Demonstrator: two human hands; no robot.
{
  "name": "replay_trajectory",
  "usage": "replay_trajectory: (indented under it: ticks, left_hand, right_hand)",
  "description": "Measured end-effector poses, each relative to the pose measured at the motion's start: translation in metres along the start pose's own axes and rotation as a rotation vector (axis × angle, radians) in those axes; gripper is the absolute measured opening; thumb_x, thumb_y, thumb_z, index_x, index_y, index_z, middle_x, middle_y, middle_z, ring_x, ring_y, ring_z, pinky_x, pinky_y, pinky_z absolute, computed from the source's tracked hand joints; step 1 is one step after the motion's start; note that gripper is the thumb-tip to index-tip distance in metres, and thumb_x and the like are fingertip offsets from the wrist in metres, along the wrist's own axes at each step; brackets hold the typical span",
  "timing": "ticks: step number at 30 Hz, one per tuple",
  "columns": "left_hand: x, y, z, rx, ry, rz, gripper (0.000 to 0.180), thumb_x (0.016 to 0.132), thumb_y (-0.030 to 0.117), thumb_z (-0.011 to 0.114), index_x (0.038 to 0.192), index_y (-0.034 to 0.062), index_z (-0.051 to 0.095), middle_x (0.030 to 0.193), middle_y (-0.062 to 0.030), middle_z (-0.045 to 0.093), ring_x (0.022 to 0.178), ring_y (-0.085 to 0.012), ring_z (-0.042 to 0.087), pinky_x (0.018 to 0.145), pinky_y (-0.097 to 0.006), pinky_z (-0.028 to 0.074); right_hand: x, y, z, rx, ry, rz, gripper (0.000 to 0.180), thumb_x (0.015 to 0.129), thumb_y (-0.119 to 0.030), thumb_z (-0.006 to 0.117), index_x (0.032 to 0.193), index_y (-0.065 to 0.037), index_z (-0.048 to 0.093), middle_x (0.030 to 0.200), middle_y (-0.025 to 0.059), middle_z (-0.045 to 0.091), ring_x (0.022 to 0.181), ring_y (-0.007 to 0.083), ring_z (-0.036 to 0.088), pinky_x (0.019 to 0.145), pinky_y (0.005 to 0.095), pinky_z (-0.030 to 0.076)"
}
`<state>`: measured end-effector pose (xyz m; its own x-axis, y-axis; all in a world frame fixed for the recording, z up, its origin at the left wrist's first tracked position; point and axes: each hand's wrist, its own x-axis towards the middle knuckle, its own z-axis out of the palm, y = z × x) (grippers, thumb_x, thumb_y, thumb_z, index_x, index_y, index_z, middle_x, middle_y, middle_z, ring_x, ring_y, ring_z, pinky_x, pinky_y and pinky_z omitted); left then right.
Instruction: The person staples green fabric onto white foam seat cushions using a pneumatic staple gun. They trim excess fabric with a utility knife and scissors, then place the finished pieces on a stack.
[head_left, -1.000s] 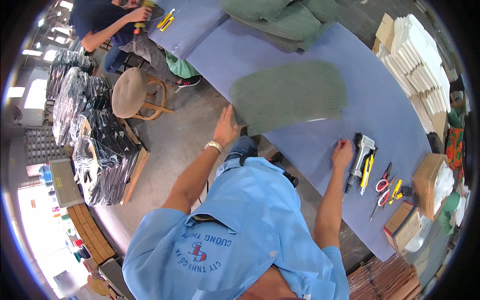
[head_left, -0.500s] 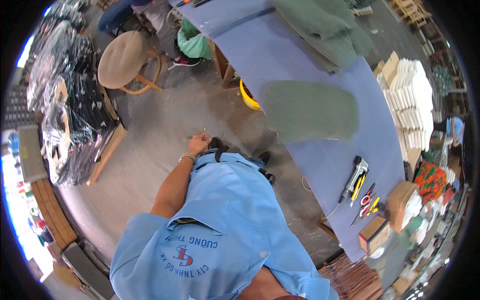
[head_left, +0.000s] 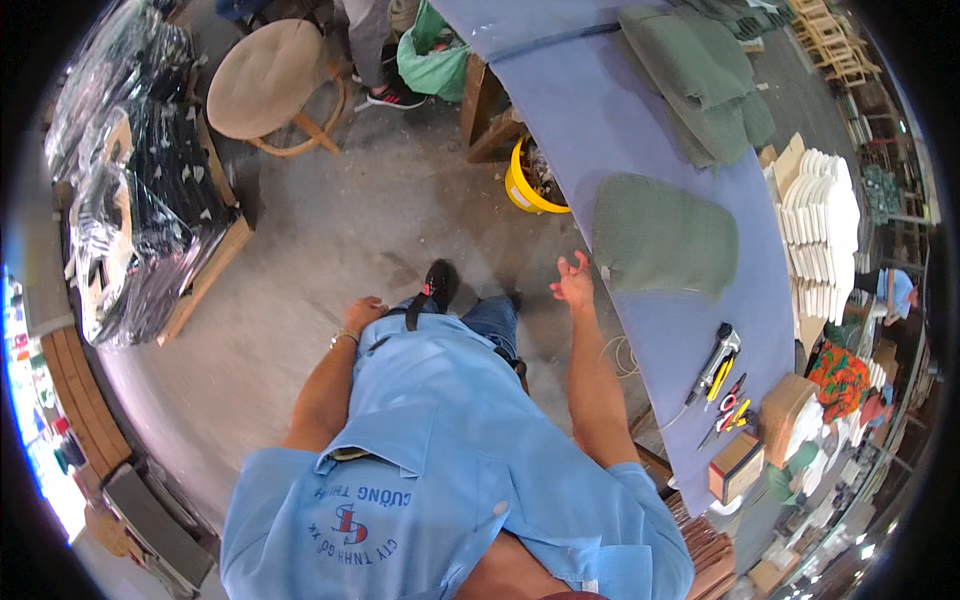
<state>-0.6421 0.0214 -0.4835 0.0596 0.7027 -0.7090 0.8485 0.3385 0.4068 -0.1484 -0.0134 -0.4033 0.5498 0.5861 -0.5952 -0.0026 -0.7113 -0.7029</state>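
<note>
My right hand point(head_left: 574, 283) is raised beside the blue-topped table's near edge, its fingers apart and nothing in them. Close to it on the tabletop point(head_left: 655, 345) lies a green-grey fabric cushion cover point(head_left: 665, 235). My left hand point(head_left: 365, 314) hangs by my hip, seen from its back; its fingers are mostly hidden, and no object shows in it. Farther along the table is a pile of the same green-grey fabric pieces point(head_left: 700, 75). On the right lie a silver-and-black air tool point(head_left: 716, 358), a yellow cutter point(head_left: 719, 380) and red-handled scissors point(head_left: 732, 398).
A yellow bucket point(head_left: 522, 180) with scraps stands under the table edge, near a green sack point(head_left: 432, 55). At the left are a round cushioned stool point(head_left: 265, 80) and a plastic-wrapped stack point(head_left: 150, 220) on a pallet. White stacked pads point(head_left: 822, 225) stand beyond the table. Another person's shoe point(head_left: 397, 98) shows at the top.
My right hand has come into view beside the table. The left hand has drawn back a little toward my hip. My feet and view have shifted along the floor.
</note>
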Motion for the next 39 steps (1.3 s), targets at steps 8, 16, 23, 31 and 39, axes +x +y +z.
replay_trajectory:
  ticks: [8, 16, 23, 31, 39]
  left_hand:
    - [0.043, 0.028, 0.042, -0.017, 0.019, 0.125, 0.048, 0.09, 0.04, 0.068, 0.122, 0.0049, 0.072, 0.109, -0.022, 0.075, 0.109, -0.0409, 0.07, 0.096, -0.044, 0.055]
    - [0.068, 0.126, 0.073, -0.574, -0.036, 0.272, 0.034, 0.1, 0.016, 0.064, 0.124, -0.0074, 0.066, 0.098, -0.0116, 0.075, 0.092, -0.0167, 0.071, 0.075, -0.032, 0.059]
    - [0.051, 0.448, 0.054, -0.609, 0.079, 0.777, 0.04, 0.104, 0.024, 0.063, 0.129, -0.0072, 0.065, 0.114, -0.0123, 0.072, 0.1, -0.0159, 0.068, 0.09, -0.031, 0.054]
    - [0.068, 0.556, 0.119, -0.318, 0.343, 0.612, 0.053, 0.103, 0.04, 0.059, 0.132, -0.0036, 0.065, 0.131, -0.0206, 0.068, 0.121, -0.0341, 0.064, 0.105, -0.042, 0.047]
    - [0.057, 0.55, 0.117, -0.29, 0.422, 0.412, 0.051, 0.106, 0.041, 0.056, 0.119, -0.0059, 0.072, 0.108, -0.0159, 0.074, 0.098, -0.0228, 0.065, 0.092, -0.038, 0.049]
  right_hand:
    - [-0.075, 0.128, -0.005, 0.006, -0.197, 0.035, 0.031, 0.1, -0.031, 0.066, 0.121, -0.009, 0.066, 0.087, 0.0031, 0.069, 0.068, 0.0132, 0.065, 0.053, 0.0312, 0.053]
    - [-0.175, 0.23, -0.126, 0.544, 0.45, 0.205, 0.019, 0.102, -0.018, 0.06, 0.11, -0.002, 0.067, 0.085, 0.0084, 0.07, 0.054, 0.0149, 0.062, 0.046, 0.0302, 0.051]
    - [-0.107, 0.183, -0.24, 0.857, 0.743, 0.046, 0.028, 0.102, -0.03, 0.066, 0.114, -0.005, 0.066, 0.099, 0.0086, 0.072, 0.07, 0.0128, 0.065, 0.06, 0.0273, 0.054]
    - [0.004, 0.095, -0.332, 0.762, 0.555, -0.129, 0.037, 0.099, -0.032, 0.069, 0.122, -0.004, 0.066, 0.105, 0.0094, 0.073, 0.083, 0.0167, 0.07, 0.072, 0.029, 0.056]
    - [0.133, -0.058, -0.426, -0.044, 0.322, -0.205, 0.079, 0.087, -0.059, 0.072, 0.14, -0.002, 0.059, 0.134, 0.0222, 0.064, 0.125, 0.0348, 0.062, 0.104, 0.0445, 0.05]
